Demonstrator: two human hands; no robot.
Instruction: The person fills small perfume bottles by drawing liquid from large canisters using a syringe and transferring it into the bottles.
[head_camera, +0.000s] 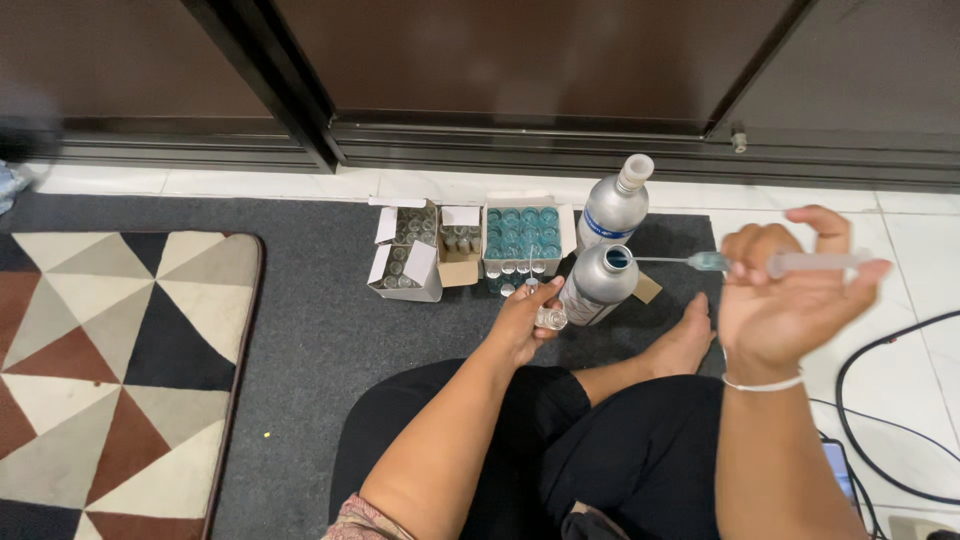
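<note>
My left hand (525, 325) is low over the dark grey mat (300, 300), fingers pinched shut around a small clear vial (550, 318), which sits just in front of my knee and right beside the open silver bottle (598, 285). My right hand (785, 300) is up higher, off the mat's right edge, fingers curled tight around a syringe (790, 263) lying level, its needle pointing left toward the open bottle's mouth; the tip sits just at the rim, and I can't tell whether it dips inside. The hand is a little blurred.

Behind the open bottle stands a second silver bottle (612, 205) with its white cap on, close to the mat's far edge. To the left of the bottles, along that far edge, three small cardboard boxes stand in a row: one (523, 235) packed with vials with blue tops, a narrow brown one (459, 255) in the middle, and a white one (405, 262) with flaps open and clear vials inside. A few loose vials (512, 270) stand just in front of the blue-topped box.

My bare foot (685, 345) rests on the mat's right side. A patterned rug (110, 370) overlaps the mat's left edge, and black cables (850, 400) curl on the white tiles to the right.
</note>
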